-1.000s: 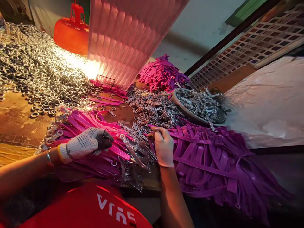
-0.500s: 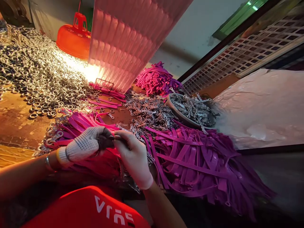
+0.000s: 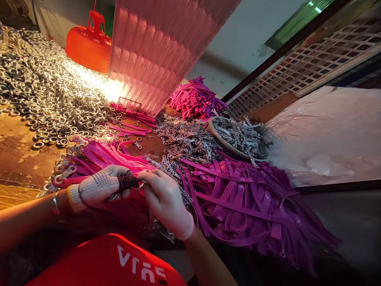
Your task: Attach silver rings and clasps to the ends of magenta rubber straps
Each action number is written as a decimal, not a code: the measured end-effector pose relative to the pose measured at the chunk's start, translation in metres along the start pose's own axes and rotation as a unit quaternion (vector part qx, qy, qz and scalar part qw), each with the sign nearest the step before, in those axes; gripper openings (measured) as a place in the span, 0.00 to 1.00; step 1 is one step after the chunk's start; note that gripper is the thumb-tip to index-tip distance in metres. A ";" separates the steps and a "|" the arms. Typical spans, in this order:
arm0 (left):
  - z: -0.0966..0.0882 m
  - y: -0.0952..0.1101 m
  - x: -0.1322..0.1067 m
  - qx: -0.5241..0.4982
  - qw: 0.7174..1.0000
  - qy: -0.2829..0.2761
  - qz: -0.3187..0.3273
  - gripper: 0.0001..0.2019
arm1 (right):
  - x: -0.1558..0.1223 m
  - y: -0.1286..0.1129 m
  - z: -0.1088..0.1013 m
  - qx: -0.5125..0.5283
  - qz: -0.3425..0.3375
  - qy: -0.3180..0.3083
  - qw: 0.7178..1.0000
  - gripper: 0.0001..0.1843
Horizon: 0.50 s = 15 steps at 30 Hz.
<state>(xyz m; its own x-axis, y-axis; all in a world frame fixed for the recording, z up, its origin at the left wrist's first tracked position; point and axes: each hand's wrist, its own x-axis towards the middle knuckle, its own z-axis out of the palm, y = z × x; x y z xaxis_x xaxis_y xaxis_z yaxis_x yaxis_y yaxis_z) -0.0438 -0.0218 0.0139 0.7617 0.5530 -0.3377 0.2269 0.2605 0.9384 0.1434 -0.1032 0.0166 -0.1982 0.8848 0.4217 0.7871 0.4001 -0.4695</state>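
My left hand (image 3: 102,186), in a dotted knit glove with dark fingertips, is closed in a pinch over a pile of pink straps with metal rings (image 3: 98,157). My right hand (image 3: 166,202), in a thin pale glove, meets it fingertip to fingertip and is also closed. Between the two hands a small metal ring (image 3: 140,185) shows. A heap of loose purple straps (image 3: 253,198) lies just right of my right hand. Small metal clasps (image 3: 187,139) are strewn behind the hands.
A big heap of metal rings (image 3: 44,91) covers the far left of the worn bench (image 3: 18,159). A bowl of metal clasps (image 3: 238,137), another purple strap bundle (image 3: 196,97), an orange lamp (image 3: 87,41), a ribbed pink panel (image 3: 160,47) and a plastic sheet (image 3: 327,131) surround them.
My right hand left the clasp pile and came left to meet my left hand. Both hands now pinch at the same small ring.
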 end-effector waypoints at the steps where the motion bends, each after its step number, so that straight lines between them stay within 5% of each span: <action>1: 0.001 0.001 -0.002 0.023 1.000 0.006 0.019 0.11 | 0.000 -0.001 0.000 -0.022 0.005 0.006 1.000 0.10; 5: 0.005 0.002 -0.004 0.080 0.992 -0.021 0.090 0.05 | 0.000 -0.009 0.000 -0.117 0.000 0.006 0.993 0.14; 10: -0.008 -0.002 0.017 0.086 0.993 -0.006 0.080 0.03 | -0.002 -0.012 0.008 -0.240 0.004 0.063 0.969 0.16; 13: -0.017 0.009 0.032 0.151 0.979 -0.030 0.130 0.02 | -0.002 -0.006 0.010 -0.261 0.000 0.072 0.963 0.16; 15: -0.015 0.024 0.034 0.151 0.981 -0.049 0.109 0.01 | 0.002 -0.001 0.007 -0.259 0.004 0.079 0.963 0.14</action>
<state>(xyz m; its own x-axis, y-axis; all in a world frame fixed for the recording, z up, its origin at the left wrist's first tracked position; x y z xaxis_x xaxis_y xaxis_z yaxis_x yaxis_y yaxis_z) -0.0214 0.0152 0.0233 0.8638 0.4862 -0.1318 0.2099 -0.1096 0.9716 0.1382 -0.1003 0.0124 -0.1319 0.8231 0.5523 0.9819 0.1848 -0.0408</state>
